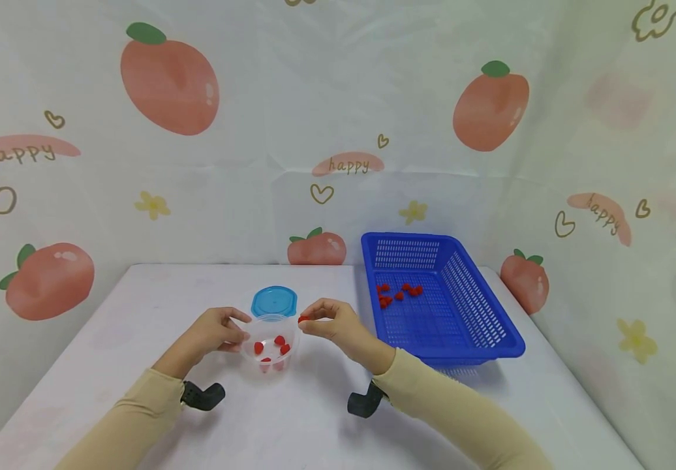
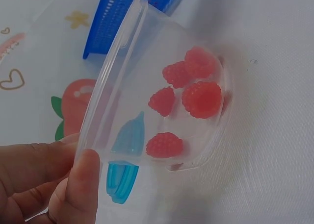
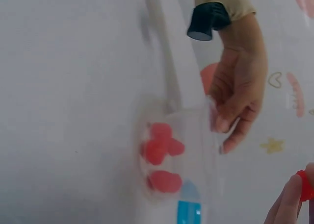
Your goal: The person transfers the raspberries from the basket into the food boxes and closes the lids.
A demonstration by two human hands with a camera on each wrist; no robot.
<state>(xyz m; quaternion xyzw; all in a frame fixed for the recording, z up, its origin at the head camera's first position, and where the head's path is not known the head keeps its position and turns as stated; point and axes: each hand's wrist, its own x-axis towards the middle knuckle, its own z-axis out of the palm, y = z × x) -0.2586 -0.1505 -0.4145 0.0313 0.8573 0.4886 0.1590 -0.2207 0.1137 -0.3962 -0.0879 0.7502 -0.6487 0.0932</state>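
A clear plastic tub (image 1: 291, 346) stands on the white table with several raspberries (image 2: 201, 99) on its bottom. My left hand (image 1: 220, 329) pinches the tub's rim on its left side, thumb and fingers on either face of the wall. On the opposite side, my right hand (image 1: 338, 326) holds one red raspberry (image 1: 303, 319) between thumb and fingertips, close beside the rim. In the right wrist view that raspberry (image 3: 306, 186) shows at the lower right edge, partly covered by the fingers. Just behind the tub lies a blue lid (image 1: 274, 301).
To the right stands a blue perforated basket (image 1: 449, 326), with several more raspberries (image 1: 399, 296) toward its left side. A printed cloth hangs behind and along the right of the white table (image 1: 109, 339).
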